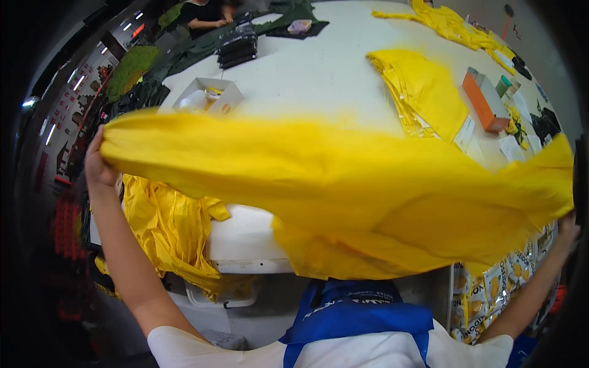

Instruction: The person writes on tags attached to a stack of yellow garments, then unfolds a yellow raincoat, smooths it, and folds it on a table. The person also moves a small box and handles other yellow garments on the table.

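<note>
A large piece of thin yellow fabric (pixel 331 178) is stretched wide between my two raised hands, partly smeared by motion. My left hand (pixel 101 162) is closed on its left end, above the table's left side. At the far right, my right hand (pixel 569 226) is closed on the other end, close to the picture's rim, with its fingers partly hidden. The fabric sags in the middle and hangs lower toward the right, covering much of the white table (pixel 294 80). Whether it is a finished garment I cannot tell.
Crumpled yellow fabric (pixel 169 227) droops over the table's left edge. Beyond lie a white box (pixel 224 101), black packets (pixel 237 46), a folded yellow stack (pixel 423 92) and an orange box (pixel 485 101). Printed packages (pixel 491 288) fill a container at lower right. Another person (pixel 205 15) works far left.
</note>
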### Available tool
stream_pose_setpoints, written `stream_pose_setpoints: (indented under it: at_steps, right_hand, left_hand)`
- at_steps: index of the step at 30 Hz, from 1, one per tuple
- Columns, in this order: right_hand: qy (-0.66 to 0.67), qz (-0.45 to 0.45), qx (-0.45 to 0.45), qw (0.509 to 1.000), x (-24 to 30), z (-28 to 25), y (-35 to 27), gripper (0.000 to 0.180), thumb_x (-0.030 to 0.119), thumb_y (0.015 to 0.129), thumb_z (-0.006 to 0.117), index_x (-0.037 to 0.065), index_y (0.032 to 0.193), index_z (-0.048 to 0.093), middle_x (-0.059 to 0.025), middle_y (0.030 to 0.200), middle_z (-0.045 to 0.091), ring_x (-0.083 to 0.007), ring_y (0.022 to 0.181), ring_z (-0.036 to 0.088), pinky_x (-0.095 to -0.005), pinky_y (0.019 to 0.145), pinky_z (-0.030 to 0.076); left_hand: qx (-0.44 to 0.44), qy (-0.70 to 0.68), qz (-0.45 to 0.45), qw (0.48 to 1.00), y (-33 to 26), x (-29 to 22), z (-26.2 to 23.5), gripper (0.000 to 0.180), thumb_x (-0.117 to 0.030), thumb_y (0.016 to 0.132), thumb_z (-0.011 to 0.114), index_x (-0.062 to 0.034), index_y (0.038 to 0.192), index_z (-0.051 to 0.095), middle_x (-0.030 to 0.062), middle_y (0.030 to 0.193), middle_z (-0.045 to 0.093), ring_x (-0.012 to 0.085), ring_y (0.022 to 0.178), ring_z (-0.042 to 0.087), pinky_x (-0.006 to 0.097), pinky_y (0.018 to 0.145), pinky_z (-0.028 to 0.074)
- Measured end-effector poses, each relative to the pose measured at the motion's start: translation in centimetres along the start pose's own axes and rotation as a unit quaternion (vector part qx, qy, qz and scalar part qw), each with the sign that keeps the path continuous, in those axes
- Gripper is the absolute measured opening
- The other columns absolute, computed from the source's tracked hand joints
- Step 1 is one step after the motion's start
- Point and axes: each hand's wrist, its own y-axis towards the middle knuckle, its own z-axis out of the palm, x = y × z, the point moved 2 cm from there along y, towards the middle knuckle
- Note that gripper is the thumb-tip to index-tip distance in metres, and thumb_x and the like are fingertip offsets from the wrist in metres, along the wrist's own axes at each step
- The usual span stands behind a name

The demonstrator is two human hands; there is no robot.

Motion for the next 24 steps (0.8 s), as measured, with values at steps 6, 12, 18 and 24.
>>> stream_pose_setpoints:
  at_steps: [6, 12, 18, 24]
  right_hand:
    - [-0.133, -0.065, -0.023, 0.989, 4.2, 0.4, 4.8, 0.03, 0.023, 0.096, 0.051, 0.003, 0.117, 0.056, -0.0109, 0.105, 0.064, -0.0198, 0.088, 0.064, -0.034, 0.083, 0.051]
    - [-0.185, -0.089, -0.044, 0.978, 7.6, 1.7, 10.7, 0.029, 0.021, 0.096, 0.051, 0.003, 0.118, 0.055, -0.0117, 0.107, 0.063, -0.0209, 0.092, 0.063, -0.0358, 0.086, 0.051]
    - [-0.164, -0.11, -0.014, 0.98, 7.9, 5.9, 18.4, 0.029, 0.019, 0.095, 0.051, 0.003, 0.119, 0.054, -0.0125, 0.11, 0.062, -0.022, 0.096, 0.062, -0.0376, 0.09, 0.05]
    - [-0.083, -0.173, 0.001, 0.981, 16.8, 8.0, 22.7, 0.029, 0.017, 0.095, 0.052, 0.002, 0.12, 0.053, -0.0133, 0.112, 0.061, -0.0231, 0.1, 0.061, -0.0393, 0.093, 0.049]
  left_hand:
    - [0.039, -0.051, 0.055, 0.996, 3.2, -6.5, 4.0, 0.026, -0.02, 0.095, 0.054, 0.0014, 0.106, 0.062, 0.0124, 0.103, 0.068, 0.0213, 0.089, 0.068, 0.033, 0.081, 0.055]
    - [0.059, -0.07, 0.02, 0.996, 8.8, -2.0, 11.2, 0.024, -0.023, 0.091, 0.059, -0.0016, 0.103, 0.063, 0.0111, 0.097, 0.069, 0.0212, 0.085, 0.067, 0.035, 0.081, 0.055]
    - [-0.179, -0.005, -0.043, 0.983, 17.4, 7.6, 17.1, 0.028, -0.019, 0.092, 0.057, 0.001, 0.112, 0.058, 0.0152, 0.112, 0.063, 0.0273, 0.097, 0.063, 0.039, 0.088, 0.05]
    - [-0.121, 0.018, 0.424, 0.898, 12.4, -20.3, 16.1, 0.041, -0.028, 0.094, 0.053, 0.0007, 0.123, 0.05, 0.0161, 0.126, 0.055, 0.0292, 0.112, 0.055, 0.043, 0.097, 0.044]
